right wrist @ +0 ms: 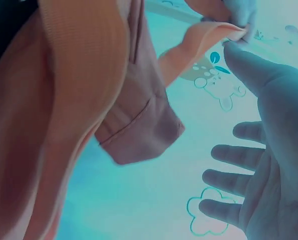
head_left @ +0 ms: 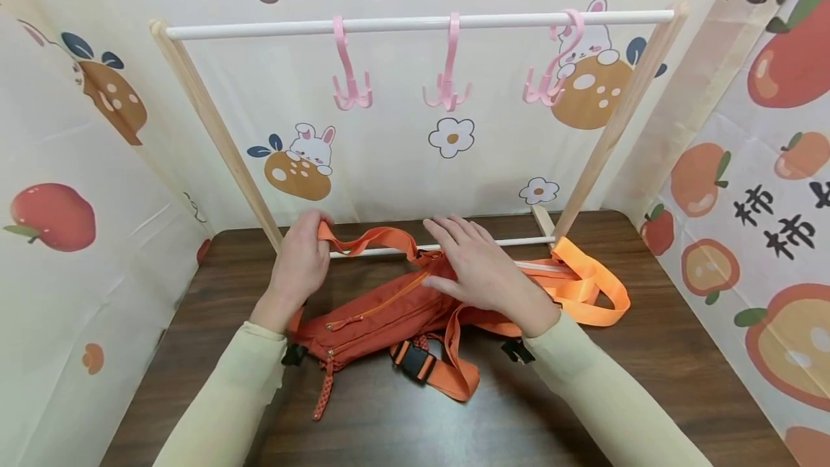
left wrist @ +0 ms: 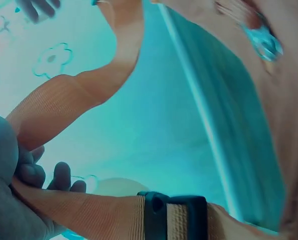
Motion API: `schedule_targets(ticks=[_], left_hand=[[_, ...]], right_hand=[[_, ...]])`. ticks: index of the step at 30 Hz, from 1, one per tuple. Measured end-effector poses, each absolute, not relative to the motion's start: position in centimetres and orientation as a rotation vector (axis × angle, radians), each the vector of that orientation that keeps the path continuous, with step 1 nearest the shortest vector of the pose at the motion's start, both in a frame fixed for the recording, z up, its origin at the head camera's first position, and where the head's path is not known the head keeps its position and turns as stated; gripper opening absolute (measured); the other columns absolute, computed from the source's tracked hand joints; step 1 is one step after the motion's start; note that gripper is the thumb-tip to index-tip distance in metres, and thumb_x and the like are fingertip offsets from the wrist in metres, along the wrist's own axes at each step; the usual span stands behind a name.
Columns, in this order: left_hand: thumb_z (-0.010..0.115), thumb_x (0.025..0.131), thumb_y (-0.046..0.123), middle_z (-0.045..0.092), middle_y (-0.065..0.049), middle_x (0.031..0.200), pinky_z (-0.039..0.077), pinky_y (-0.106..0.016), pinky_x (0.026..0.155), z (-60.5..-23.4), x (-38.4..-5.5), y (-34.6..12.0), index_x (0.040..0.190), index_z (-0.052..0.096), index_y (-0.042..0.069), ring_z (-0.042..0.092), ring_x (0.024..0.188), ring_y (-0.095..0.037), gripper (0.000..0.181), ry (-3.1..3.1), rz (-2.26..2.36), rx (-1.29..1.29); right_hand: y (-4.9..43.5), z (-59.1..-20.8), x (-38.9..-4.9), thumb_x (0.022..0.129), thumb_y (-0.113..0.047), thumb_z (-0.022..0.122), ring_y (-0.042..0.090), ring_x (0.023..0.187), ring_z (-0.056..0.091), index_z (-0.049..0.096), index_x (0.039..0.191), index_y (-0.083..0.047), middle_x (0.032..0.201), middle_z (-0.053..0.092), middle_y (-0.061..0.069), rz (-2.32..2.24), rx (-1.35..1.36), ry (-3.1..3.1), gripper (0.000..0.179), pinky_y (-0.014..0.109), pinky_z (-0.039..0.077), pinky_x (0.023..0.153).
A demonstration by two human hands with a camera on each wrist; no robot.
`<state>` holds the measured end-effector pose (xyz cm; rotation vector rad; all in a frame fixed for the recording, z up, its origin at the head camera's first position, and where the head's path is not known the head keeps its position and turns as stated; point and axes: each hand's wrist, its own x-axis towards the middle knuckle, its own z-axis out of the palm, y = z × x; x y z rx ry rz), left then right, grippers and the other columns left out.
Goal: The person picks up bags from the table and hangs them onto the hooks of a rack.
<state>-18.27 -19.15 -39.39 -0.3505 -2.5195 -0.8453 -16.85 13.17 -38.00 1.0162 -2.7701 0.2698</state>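
Note:
A rust-orange waist bag (head_left: 379, 305) with zips and a braided zip pull (head_left: 324, 391) lies at a slant on the dark table. My left hand (head_left: 300, 258) grips its orange strap (head_left: 382, 236), which rises off the bag's left end and sags across to the right. The left wrist view shows the strap (left wrist: 78, 97) looped through the curled fingers, with a dark slider (left wrist: 171, 215) on it. Over the bag's right end, my right hand (head_left: 483, 269) is spread with straight fingers; the right wrist view shows the palm (right wrist: 284, 185) holding nothing. A black buckle (head_left: 413, 362) lies in front.
Behind stands a wooden-legged rack with a white top rail (head_left: 402, 25). Three pink hooks (head_left: 447, 85) hang from it. A bright orange strap (head_left: 606, 305) lies looped at the right, by the rack's foot. Printed cloth walls (head_left: 389, 164) surround the table (head_left: 214, 294).

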Motion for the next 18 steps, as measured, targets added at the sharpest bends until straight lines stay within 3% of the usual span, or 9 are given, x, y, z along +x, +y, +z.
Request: schedule_targets(ticks=[12, 18], left_hand=[[0.046, 0.091, -0.013, 0.063, -0.019, 0.103, 0.048, -0.044, 0.076, -36.0, -16.7, -16.8, 0.113, 0.063, -0.002, 0.057, 0.086, -0.033, 0.030, -2.356, -0.920, -0.479], [0.046, 0.092, -0.014, 0.063, -0.016, 0.101, 0.048, -0.042, 0.073, -34.6, -16.2, -15.9, 0.113, 0.062, -0.001, 0.056, 0.082, -0.030, 0.030, -2.304, -0.960, -0.517]], right_hand=[[9.3, -36.8, -18.2, 0.098, -0.057, 0.072, 0.037, 0.151, 0.038, 0.032, 0.166, -0.006, 0.164, 0.041, 0.015, 0.315, 1.149, -2.671, 0.093, 0.052, 0.030, 0.123], [7.1, -36.9, -19.4, 0.094, -0.057, 0.077, 0.030, 0.144, 0.047, 0.036, 0.164, -0.005, 0.156, 0.051, 0.013, 0.384, 1.215, -2.611, 0.096, 0.048, 0.036, 0.120]])
